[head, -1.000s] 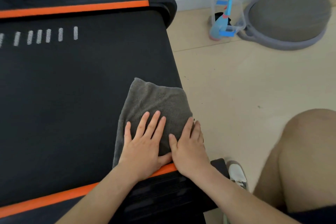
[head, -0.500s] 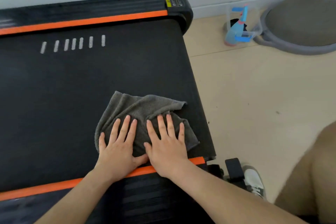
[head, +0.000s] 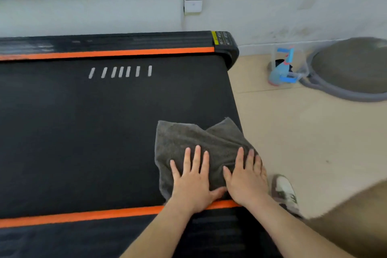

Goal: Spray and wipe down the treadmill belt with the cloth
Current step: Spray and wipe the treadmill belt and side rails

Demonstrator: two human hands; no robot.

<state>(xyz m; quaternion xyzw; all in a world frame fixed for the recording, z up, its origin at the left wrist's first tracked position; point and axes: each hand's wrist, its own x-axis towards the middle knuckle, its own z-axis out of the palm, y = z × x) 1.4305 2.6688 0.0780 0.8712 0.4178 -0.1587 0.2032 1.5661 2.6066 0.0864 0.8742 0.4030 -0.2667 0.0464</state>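
Now your left hand (head: 192, 184) and right hand (head: 246, 182) lie flat side by side on the grey cloth (head: 201, 140), fingers (head: 196, 157) straight, slightly spread; the cloth reaches the belt's (head: 83, 132) right edge, just beside the near orange rail (head: 83, 216); bare belt lies open leftward.

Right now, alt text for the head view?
The left hand and right hand press flat, side by side, on a rumpled grey cloth at the right end of the black treadmill belt, near its orange edge strip. A blue spray bottle sits on the tan floor beyond, beside a grey dome.
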